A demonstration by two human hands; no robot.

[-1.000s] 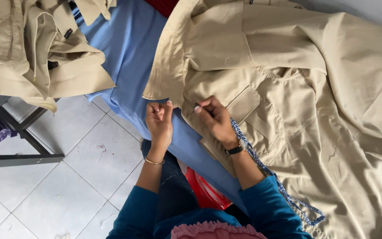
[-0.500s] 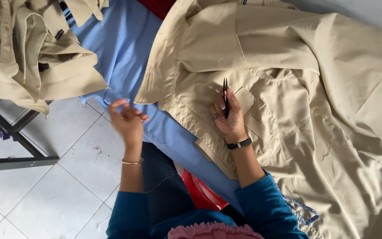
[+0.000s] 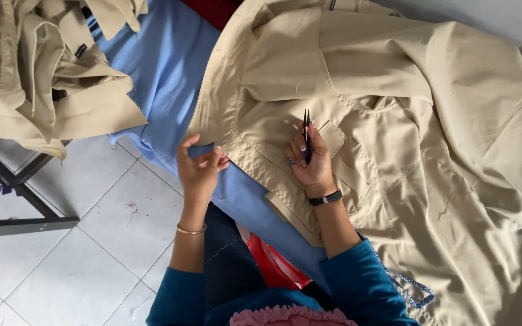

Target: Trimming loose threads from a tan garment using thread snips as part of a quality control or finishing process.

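Back from the open air over the floor, the left hand (image 3: 199, 171) now sits at the lower edge of the khaki garment (image 3: 394, 157), thumb up and fingertips curled together on the hem where the tan cloth meets the blue fabric (image 3: 170, 66) beneath; half a second ago it was lifted clear of both. A thin gold bangle circles that wrist. The right hand (image 3: 310, 162) rests on the garment just as before, fingers closed round a slim dark thread snip (image 3: 306, 134) whose paired points stand upright above the knuckles; a black band wraps the wrist. The two hands lie apart, with the stitched front edge of the garment between them.

This garment is a matte, woven twill, softly creased, spread across the work surface with a flat rectangular pocket flap beside the right hand and rows of topstitching curving away to the right. Smooth pale blue fabric runs under it towards the upper left, where a heap of similar khaki clothing (image 3: 37, 72) is bunched. Glossy white floor tiles (image 3: 92, 241) and a dark metal table frame (image 3: 25, 199) show at the lower left.
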